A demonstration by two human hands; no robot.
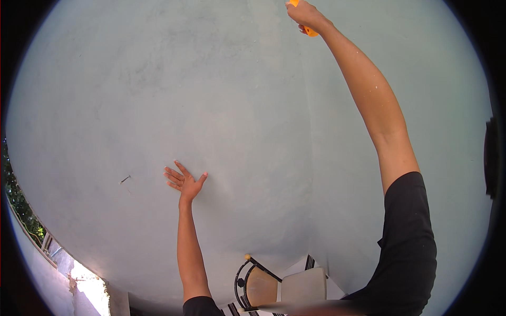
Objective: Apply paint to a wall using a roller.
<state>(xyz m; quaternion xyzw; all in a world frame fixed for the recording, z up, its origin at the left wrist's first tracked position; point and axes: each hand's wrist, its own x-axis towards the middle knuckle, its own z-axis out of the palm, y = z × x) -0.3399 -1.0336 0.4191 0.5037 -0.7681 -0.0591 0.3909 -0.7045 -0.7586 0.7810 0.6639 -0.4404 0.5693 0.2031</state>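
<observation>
My left hand (185,184) is spread against the pale blue-grey wall (237,121), fingers apart and holding nothing. High up at the top edge of the view, my right hand (308,16) is wrapped round an orange handle (311,32). The far end of whatever the handle belongs to lies outside the picture, so its kind is hidden. My right arm is stretched upward, with small pale specks on the forearm. Left of my left hand, a nail (125,179) sticks out of the wall.
Below stands a chair (262,286) with a dark curved frame and a light seat. A faint vertical corner line runs down the wall. Greenery (21,203) and a bright opening (90,287) show at the left. A dark object (490,158) edges the right side.
</observation>
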